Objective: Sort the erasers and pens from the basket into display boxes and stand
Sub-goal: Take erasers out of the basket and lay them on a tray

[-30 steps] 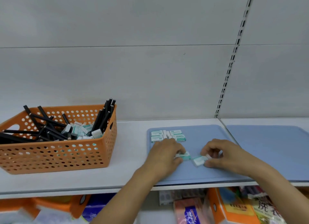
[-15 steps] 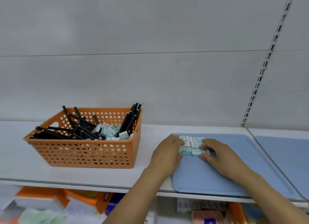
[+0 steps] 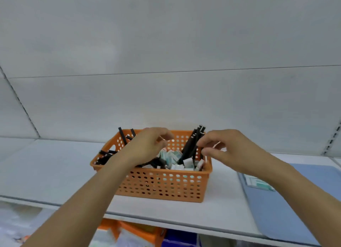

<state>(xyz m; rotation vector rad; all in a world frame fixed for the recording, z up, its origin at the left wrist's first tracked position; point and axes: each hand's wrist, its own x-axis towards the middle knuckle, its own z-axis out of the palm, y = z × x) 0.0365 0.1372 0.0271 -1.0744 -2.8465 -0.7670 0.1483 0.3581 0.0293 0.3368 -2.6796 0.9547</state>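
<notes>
The left hand [image 3: 147, 145] hides part of the black pens [image 3: 191, 145] and small white-and-green erasers [image 3: 171, 155] in the orange perforated plastic basket [image 3: 166, 184]; the right forearm covers most erasers on the blue mat [image 3: 276, 210], itself cut off lower right; goods beneath the shelf are blurred

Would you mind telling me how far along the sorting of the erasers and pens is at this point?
Done: a few erasers lie grouped on the blue mat. In hand: nothing yet; the left hand and right hand hover over the orange basket with fingers loosely curled, seemingly reaching for more. Left: many boxed erasers and all the black pens remain in the basket. No display boxes or stand are visible.
</notes>
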